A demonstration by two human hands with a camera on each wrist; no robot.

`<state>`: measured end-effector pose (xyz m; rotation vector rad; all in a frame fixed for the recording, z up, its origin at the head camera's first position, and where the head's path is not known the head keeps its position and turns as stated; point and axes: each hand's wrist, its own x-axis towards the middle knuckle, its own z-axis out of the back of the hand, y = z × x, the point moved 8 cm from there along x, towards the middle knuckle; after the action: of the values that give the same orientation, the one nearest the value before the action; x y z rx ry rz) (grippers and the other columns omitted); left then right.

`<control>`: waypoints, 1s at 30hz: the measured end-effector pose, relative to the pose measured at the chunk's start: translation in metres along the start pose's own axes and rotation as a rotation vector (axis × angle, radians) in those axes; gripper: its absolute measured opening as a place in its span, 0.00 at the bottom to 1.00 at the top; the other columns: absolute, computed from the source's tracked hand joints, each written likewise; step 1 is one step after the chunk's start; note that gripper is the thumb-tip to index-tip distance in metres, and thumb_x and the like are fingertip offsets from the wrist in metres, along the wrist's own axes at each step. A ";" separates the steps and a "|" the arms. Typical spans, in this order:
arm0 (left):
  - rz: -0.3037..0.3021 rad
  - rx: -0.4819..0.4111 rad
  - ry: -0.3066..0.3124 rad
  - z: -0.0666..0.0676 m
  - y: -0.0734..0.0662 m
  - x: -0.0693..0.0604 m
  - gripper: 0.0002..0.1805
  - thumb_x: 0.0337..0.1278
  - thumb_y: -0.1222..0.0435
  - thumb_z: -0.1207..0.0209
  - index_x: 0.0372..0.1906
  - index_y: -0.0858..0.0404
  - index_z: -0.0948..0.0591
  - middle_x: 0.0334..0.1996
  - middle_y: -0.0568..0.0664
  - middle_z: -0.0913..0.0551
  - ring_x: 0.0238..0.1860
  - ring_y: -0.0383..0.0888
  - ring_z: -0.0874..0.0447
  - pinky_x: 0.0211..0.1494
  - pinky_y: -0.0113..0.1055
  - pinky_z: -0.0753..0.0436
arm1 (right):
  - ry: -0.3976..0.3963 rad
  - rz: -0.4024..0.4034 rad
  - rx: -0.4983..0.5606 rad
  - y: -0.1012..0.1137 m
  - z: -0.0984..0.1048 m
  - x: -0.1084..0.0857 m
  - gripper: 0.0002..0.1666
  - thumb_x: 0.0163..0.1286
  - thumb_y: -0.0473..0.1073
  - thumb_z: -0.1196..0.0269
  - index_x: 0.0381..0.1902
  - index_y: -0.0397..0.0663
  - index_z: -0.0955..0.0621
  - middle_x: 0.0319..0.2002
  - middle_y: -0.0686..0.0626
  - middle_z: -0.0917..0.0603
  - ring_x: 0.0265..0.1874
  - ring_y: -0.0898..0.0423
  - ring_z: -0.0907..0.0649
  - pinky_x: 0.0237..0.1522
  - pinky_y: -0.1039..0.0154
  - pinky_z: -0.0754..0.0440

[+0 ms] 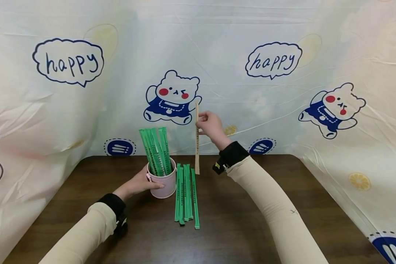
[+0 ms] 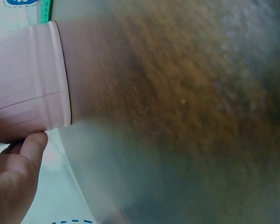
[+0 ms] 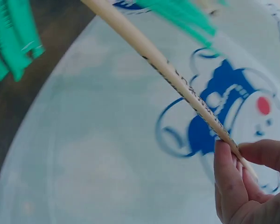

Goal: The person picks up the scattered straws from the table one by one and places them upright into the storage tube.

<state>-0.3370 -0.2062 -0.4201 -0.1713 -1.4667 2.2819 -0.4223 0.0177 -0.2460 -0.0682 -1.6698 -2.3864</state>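
Note:
My left hand (image 1: 139, 183) grips the side of a small pink bucket (image 1: 164, 187) on the table, with the thumb across its front. Inside the bucket stands a bundle of green paper-wrapped straws (image 1: 156, 152), leaning a little left. In the left wrist view, fingers (image 2: 33, 147) touch the bucket wall (image 2: 25, 70). My right hand (image 1: 212, 126) pinches a tan paper-wrapped straw (image 1: 197, 150) near its top between thumb and fingers. It hangs upright with dark print along it (image 3: 177, 84). Several green wrapped straws (image 1: 187, 194) lie side by side just right of the bucket.
The dark brown table (image 1: 237, 227) extends around both arms. Behind it hangs a pale cloth backdrop (image 1: 224, 88) printed with bears and the word "happy". Black bands (image 1: 233, 156) circle both wrists.

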 end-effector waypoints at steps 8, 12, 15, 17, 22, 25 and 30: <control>0.029 0.003 0.007 0.001 0.003 0.001 0.59 0.55 0.59 0.27 0.80 0.62 0.56 0.74 0.70 0.39 0.71 0.67 0.34 0.74 0.71 0.36 | -0.086 0.099 0.102 0.036 -0.016 -0.002 0.20 0.73 0.33 0.38 0.62 0.37 0.23 0.43 0.43 0.20 0.39 0.54 0.17 0.49 0.51 0.10; 0.003 -0.005 0.017 -0.001 0.002 0.003 0.59 0.55 0.60 0.27 0.80 0.61 0.56 0.75 0.69 0.39 0.71 0.67 0.35 0.74 0.71 0.37 | -0.093 0.129 0.138 0.042 -0.025 -0.003 0.21 0.73 0.33 0.38 0.62 0.37 0.24 0.43 0.44 0.21 0.40 0.55 0.18 0.50 0.53 0.10; -0.019 -0.003 0.016 -0.002 0.000 0.004 0.59 0.55 0.62 0.27 0.81 0.61 0.56 0.74 0.69 0.37 0.70 0.66 0.34 0.74 0.71 0.35 | -0.097 0.159 0.155 0.043 -0.034 -0.006 0.21 0.72 0.31 0.39 0.62 0.37 0.23 0.41 0.46 0.22 0.38 0.58 0.20 0.48 0.54 0.10; -0.019 -0.003 0.011 -0.001 0.000 0.004 0.58 0.55 0.62 0.27 0.80 0.62 0.56 0.73 0.69 0.36 0.70 0.65 0.32 0.73 0.70 0.34 | -0.089 0.182 0.159 0.041 -0.042 -0.008 0.21 0.72 0.31 0.39 0.62 0.36 0.23 0.41 0.45 0.22 0.37 0.59 0.21 0.46 0.56 0.10; 0.007 0.008 0.012 -0.002 0.003 0.002 0.59 0.55 0.60 0.27 0.79 0.64 0.56 0.72 0.70 0.37 0.69 0.65 0.33 0.73 0.69 0.33 | -0.046 0.214 0.124 0.026 -0.066 -0.017 0.20 0.73 0.31 0.40 0.62 0.37 0.23 0.47 0.38 0.18 0.41 0.53 0.18 0.43 0.63 0.11; 0.014 0.007 0.018 -0.003 0.005 0.002 0.60 0.55 0.58 0.27 0.79 0.63 0.57 0.73 0.69 0.39 0.69 0.65 0.33 0.74 0.69 0.34 | -0.043 0.227 0.072 0.018 -0.075 -0.023 0.20 0.74 0.32 0.40 0.62 0.37 0.23 0.48 0.36 0.18 0.45 0.46 0.17 0.43 0.64 0.14; -0.015 -0.013 0.016 0.001 0.005 0.002 0.59 0.54 0.60 0.26 0.79 0.62 0.56 0.73 0.69 0.37 0.69 0.64 0.33 0.74 0.69 0.34 | -0.025 0.245 0.000 0.009 -0.085 -0.029 0.20 0.75 0.33 0.42 0.63 0.38 0.24 0.49 0.37 0.18 0.49 0.44 0.17 0.47 0.63 0.17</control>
<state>-0.3405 -0.2075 -0.4239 -0.1809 -1.4699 2.2550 -0.3846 -0.0601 -0.2724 -0.2861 -1.5712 -2.2117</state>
